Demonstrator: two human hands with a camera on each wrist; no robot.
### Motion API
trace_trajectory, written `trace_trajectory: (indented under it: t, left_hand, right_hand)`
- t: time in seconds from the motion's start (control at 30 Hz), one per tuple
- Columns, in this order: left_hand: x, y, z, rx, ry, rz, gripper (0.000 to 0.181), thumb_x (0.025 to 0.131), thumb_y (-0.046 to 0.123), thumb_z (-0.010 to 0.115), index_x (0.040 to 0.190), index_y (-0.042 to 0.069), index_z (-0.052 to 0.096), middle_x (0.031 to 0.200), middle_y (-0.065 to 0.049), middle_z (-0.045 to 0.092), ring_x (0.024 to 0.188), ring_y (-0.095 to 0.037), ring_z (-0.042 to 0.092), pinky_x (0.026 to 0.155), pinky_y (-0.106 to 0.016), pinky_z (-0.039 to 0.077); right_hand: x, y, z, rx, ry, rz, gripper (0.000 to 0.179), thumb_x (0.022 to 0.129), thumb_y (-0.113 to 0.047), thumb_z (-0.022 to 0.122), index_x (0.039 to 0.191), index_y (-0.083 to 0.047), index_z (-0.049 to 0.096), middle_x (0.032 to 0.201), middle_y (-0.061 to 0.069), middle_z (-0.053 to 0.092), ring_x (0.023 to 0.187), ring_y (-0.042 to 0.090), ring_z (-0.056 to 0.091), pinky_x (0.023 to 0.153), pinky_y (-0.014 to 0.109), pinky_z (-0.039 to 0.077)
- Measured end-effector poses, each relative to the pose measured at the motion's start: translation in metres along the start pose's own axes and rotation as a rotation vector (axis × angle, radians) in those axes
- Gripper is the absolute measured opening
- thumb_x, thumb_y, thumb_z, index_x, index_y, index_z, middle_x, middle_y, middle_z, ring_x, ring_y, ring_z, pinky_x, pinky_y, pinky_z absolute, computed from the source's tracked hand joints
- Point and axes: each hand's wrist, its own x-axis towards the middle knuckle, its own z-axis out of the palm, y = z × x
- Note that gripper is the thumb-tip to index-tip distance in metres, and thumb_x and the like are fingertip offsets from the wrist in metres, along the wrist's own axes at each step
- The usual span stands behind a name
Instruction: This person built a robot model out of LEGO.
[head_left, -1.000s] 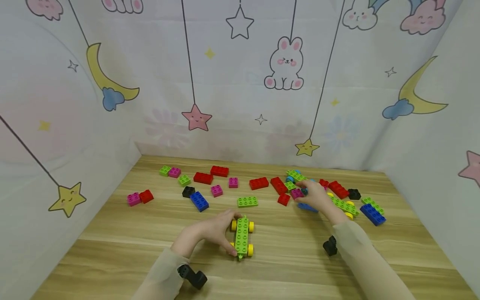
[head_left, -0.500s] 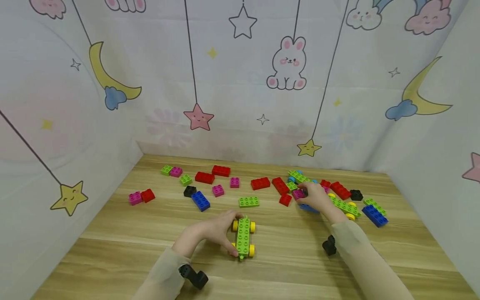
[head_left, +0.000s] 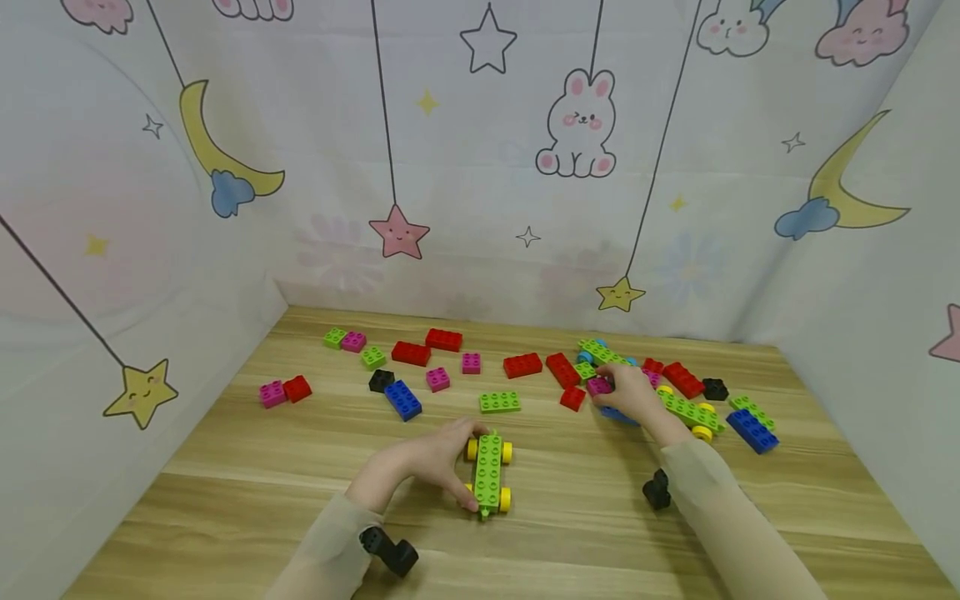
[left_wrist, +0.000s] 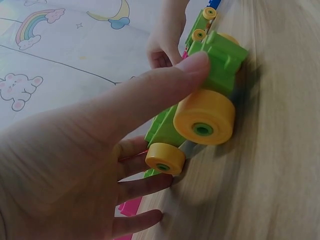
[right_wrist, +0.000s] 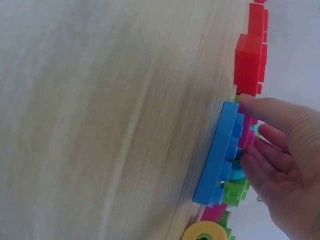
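Observation:
My left hand (head_left: 431, 457) holds a green wheeled toy car base (head_left: 488, 472) on the table, thumb at its near end and fingers at its far end. In the left wrist view the thumb lies on the green end above a yellow wheel (left_wrist: 205, 117). Over at the right-hand cluster, my right hand (head_left: 633, 394) pinches a pink brick (head_left: 597, 386) between thumb and fingers. A blue brick (right_wrist: 215, 155) lies just in front of it in the right wrist view. Behind the fingers sits a green car base with blue wheels (head_left: 604, 353), partly hidden.
Another green car base with yellow wheels (head_left: 690, 412) stands right of the right hand, near a long blue brick (head_left: 753, 431). A flat green brick (head_left: 499, 402) lies mid-table. Several red, pink, green and black bricks spread toward the back. Printed cloth walls (head_left: 465, 167) enclose the table.
The head view has shifted slightly, so everything appears a little further right. Both hands stay at the same toys, with almost no movement.

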Motion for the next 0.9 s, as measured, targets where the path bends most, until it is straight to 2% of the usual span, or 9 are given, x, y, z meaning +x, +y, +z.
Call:
trace_trajectory:
  t: [0.47, 0.9]
  left_hand:
    - [-0.0022, 0.0018, -0.0013, -0.005, -0.001, -0.007, 0.099, 0.069, 0.039, 0.089, 0.145, 0.008, 0.034, 0.144, -0.009, 0.041, 0.138, -0.027, 0.039, 0.114, -0.047, 0.034]
    - [-0.0023, 0.0025, -0.0017, -0.016, -0.001, 0.001, 0.097, 0.069, 0.036, 0.089, 0.144, 0.007, 0.034, 0.144, -0.01, 0.041, 0.138, -0.027, 0.039, 0.114, -0.046, 0.034]
  right_hand:
    - [0.0008, -0.0017, 0.0007, -0.036, 0.021, -0.01, 0.047, 0.083, -0.014, 0.076, 0.122, 0.009, 0.061, 0.115, 0.026, 0.066, 0.1, 0.035, 0.062, 0.089, 0.05, 0.052]
    - [0.0, -0.0026, -0.0002, -0.043, 0.044, -0.034, 0.047, 0.083, -0.013, 0.075, 0.122, 0.009, 0.061, 0.114, 0.025, 0.066, 0.101, 0.036, 0.063, 0.088, 0.05, 0.053]
